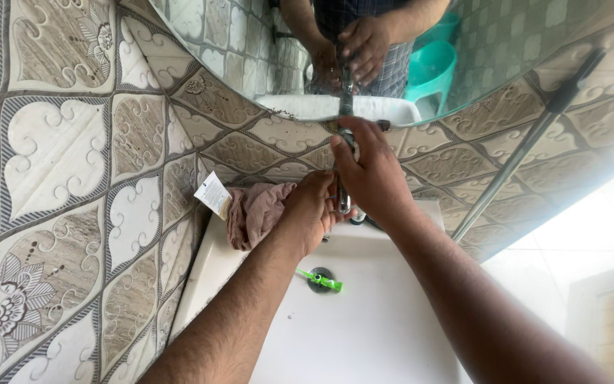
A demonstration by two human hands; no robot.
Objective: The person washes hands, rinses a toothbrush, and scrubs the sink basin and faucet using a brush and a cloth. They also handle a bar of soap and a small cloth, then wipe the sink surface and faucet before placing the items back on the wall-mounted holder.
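Nearest to the camera, the two forearms come up over the white sink. Below the hands, in the basin, a small green object lies across the dark drain hole; what it is I cannot tell.

The left hand is closed around the lower part of the chrome tap, and it presses a dusty pink cloth that hangs out to its left side, on the sink edge. A white tag stands out from the far left end of this cloth.

The right hand is just beside the left one and touches it. Its fingers are curled around the top of the tap, so the tap is between both hands and mostly hidden by them.

To the right of the right hand, a thin metal pipe runs slanted along the patterned wall tiles. Beyond the hands, the round mirror shows the same two hands on the tap, and a turquoise plastic tub behind the person.
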